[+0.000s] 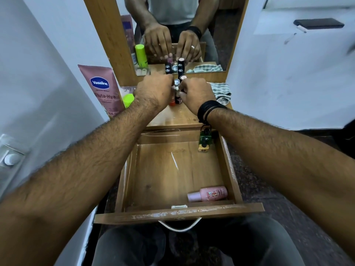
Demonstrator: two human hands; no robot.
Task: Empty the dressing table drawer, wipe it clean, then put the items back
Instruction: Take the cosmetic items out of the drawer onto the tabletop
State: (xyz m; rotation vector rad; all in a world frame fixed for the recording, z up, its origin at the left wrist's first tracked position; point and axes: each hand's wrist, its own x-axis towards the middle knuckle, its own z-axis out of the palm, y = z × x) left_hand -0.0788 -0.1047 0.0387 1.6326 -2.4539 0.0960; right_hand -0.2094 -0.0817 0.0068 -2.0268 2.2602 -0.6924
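The single head-worn camera looked forward and steeply down from close above, with the open drawer (178, 169) at centre frame and the mirror (172, 25) at top.

I count two bottles in the open drawer (228, 169): one pink bottle (208, 194) lying down and one small green-capped bottle (205, 140). On the tabletop I see one Vaseline tube (102, 89), one checked cloth (221, 92) and one lime-green cap (128, 99). The lipsticks (181, 77) are too clustered to count.
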